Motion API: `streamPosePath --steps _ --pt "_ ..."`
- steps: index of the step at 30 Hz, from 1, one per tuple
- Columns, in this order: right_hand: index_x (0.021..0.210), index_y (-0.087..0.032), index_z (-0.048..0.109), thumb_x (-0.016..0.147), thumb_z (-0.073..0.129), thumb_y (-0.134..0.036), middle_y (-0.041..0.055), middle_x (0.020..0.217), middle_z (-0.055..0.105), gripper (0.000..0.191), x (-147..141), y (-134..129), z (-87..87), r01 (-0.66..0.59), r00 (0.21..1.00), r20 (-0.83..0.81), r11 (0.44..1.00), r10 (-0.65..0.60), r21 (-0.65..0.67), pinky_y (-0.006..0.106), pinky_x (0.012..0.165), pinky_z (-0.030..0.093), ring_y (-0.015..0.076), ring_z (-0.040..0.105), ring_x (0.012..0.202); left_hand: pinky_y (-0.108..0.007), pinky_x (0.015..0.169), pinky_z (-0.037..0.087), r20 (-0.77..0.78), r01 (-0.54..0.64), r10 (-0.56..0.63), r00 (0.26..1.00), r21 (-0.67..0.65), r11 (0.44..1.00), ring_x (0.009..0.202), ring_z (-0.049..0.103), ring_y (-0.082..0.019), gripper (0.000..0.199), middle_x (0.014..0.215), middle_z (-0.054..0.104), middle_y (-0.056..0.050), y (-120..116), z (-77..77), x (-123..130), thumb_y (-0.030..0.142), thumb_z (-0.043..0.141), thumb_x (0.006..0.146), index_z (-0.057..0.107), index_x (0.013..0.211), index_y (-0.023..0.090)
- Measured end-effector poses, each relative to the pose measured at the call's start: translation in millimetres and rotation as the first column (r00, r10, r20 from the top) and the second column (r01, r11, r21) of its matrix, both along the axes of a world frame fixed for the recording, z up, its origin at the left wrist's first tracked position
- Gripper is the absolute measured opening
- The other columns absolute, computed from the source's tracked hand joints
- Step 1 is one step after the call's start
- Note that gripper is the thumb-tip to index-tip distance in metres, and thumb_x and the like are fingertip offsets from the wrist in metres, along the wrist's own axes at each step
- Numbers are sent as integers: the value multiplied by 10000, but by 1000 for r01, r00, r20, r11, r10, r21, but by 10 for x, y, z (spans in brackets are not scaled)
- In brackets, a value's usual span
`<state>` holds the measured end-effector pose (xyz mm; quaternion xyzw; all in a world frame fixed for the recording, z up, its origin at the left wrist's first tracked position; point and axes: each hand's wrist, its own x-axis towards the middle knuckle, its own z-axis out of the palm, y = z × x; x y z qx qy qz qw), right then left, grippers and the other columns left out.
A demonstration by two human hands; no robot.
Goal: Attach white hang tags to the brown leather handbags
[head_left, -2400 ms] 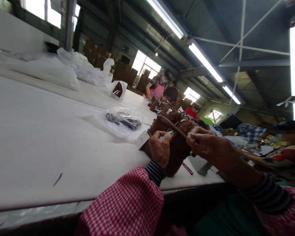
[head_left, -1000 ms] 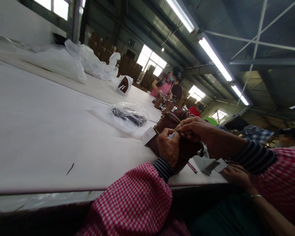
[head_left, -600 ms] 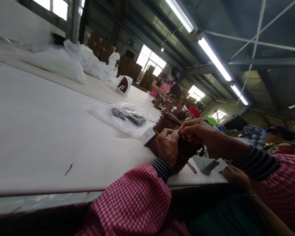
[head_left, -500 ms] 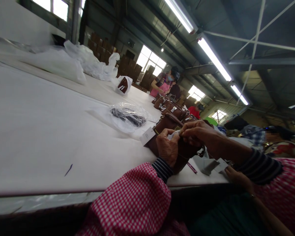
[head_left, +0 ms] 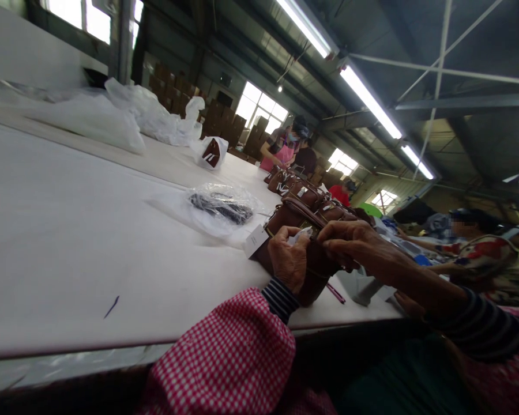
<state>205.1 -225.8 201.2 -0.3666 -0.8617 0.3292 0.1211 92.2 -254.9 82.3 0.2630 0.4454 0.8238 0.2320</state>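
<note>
A brown handbag stands near the table's front edge, its handles up and a white tag hanging at its left side. My left hand is closed on a crumpled piece of white wrapping in front of the bag. With fingers bent together, my right hand touches the bag's front beside its gold-coloured metal plate; what it pinches, if anything, is hidden. A pink pen-like tool lies on the table right of the bag.
More brown bags stand in a row behind. Left of them on the white table lies a dark item in clear plastic. Plastic sheeting is heaped farther back. Another person's hand is at the right, below my right forearm.
My right hand has shifted slightly away from my left, showing more of the white wrapping and the metal plate. The other person's hand at the right has drawn back, and the view has turned slightly.
</note>
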Motion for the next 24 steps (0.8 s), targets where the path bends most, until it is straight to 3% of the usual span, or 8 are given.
streamPosePath --steps 5,11,18,24 --pt "817 -183 666 720 662 -250 -26 605 574 118 -216 -38 26 44 992 -121 999 -45 -9 185 398 264 64 408 448 -285 692 482 6 6 -6 1000 24 1000 709 626 -160 123 731 699 -10 6 -5 15 299 675 786 668 742 184" --pt "757 -155 698 712 666 -269 2 605 571 126 -324 79 58 40 999 -24 998 -39 49 191 406 287 81 441 482 -290 694 485 10 32 -32 999 13 999 704 624 -163 133 738 698 -5 -8 -5 24 318 661 802 659 749 195" --pt "626 -159 636 679 651 -268 2 545 533 122 -428 0 145 97 994 42 994 -99 43 212 417 304 93 439 472 -280 676 476 11 7 -7 1000 -5 1000 683 607 -158 139 717 692 5 12 -19 33 338 676 796 672 753 206" --pt "595 -173 619 653 692 -268 -11 541 520 133 -459 56 200 54 998 43 996 -51 -74 216 429 317 83 427 461 -283 709 486 -5 -13 13 1000 25 1000 714 618 -164 131 751 709 -1 0 -31 32 334 672 805 678 770 208"
